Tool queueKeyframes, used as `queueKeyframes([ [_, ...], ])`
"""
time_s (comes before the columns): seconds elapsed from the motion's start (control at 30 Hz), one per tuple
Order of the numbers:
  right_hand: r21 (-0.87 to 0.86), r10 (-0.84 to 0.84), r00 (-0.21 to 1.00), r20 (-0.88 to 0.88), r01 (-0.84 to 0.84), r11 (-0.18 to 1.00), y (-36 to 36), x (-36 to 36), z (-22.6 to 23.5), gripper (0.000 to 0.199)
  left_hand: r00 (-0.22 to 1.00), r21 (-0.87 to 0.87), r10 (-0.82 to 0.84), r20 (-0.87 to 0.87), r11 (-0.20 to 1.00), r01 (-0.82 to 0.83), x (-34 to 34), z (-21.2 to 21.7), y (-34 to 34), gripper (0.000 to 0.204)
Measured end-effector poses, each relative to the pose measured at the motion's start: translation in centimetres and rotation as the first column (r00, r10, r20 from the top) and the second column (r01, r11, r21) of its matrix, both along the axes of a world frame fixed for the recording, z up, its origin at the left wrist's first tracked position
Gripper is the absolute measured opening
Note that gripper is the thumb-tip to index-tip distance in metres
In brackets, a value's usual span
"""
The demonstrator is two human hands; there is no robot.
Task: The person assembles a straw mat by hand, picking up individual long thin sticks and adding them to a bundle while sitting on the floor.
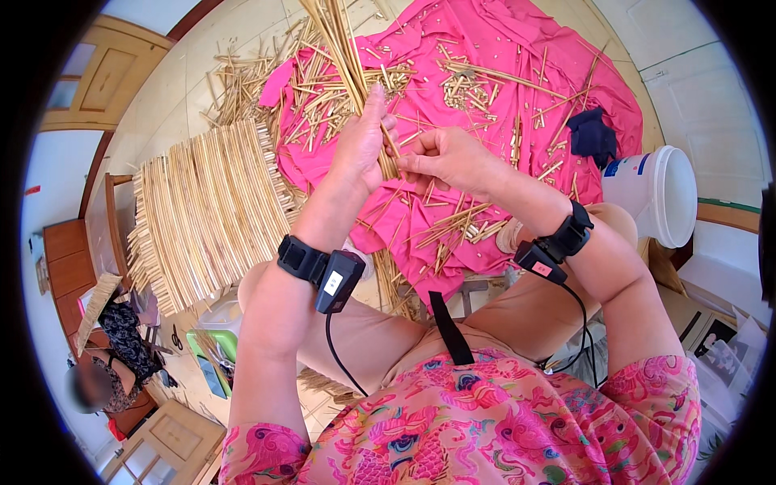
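Over one pink cloth [469,24], spread on the floor ahead of me, I have two bare hands at work on one bundle of long, straw-coloured stalks [335,48]. Cut pieces [469,89] lie across that cloth in numbers too many to count, and more are heaped on the floor at the far left. One mat of stalks [210,202] lies to the left, its many rods side by side. To the right I count one white bucket [634,194], tipped on its side, and one dark cloth [592,136] just beside it. One other person [129,347] is at the left edge.

My left hand [361,145] is clamped round the bundle near its lower end, the stalks slanting away to the far side. My right hand [453,158] has thumb and forefinger drawn close at the bundle's near end; I cannot tell whether a stalk is pinched between them.

I wear two black wrist devices, the left one [339,283] with a white label, the right one [543,260] with a pink label, both bearing small dark marks. Blue printing shows on the bucket.
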State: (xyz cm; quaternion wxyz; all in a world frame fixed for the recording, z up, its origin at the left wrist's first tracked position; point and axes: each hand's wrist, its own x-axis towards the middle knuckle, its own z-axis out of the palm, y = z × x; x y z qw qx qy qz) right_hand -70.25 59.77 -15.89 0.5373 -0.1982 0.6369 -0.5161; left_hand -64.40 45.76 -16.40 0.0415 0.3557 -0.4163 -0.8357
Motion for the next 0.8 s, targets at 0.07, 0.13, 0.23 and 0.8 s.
queueKeyframes([
  [0.07, -0.039, -0.011, 0.999, -0.034, 0.009, 0.999, -0.2, 0.3, -0.5, 0.017, 0.999, 0.034, -0.02, -0.044, 0.999, 0.021, 0.1, 0.0, 0.1, 0.035],
  [0.13, -0.056, -0.036, 0.999, -0.038, 0.034, 0.998, -0.5, 0.6, -0.6, 0.017, 0.996, 0.04, -0.038, -0.075, 0.998, 0.041, 0.2, -0.2, 0.3, 0.034],
  [0.23, -0.074, -0.082, 0.995, -0.064, 0.077, 0.994, -0.5, 0.7, -1.8, 0.018, 0.992, 0.021, -0.051, -0.111, 0.998, 0.054, 0.0, -0.8, 0.7, 0.034],
  [0.8, 0.004, -0.159, 0.974, -0.159, 0.162, 0.987, -0.4, -0.4, -1.8, 0.025, 0.976, 0.164, -0.005, -0.218, 0.985, 0.042, 0.0, 1.6, -3.2, 0.029],
])
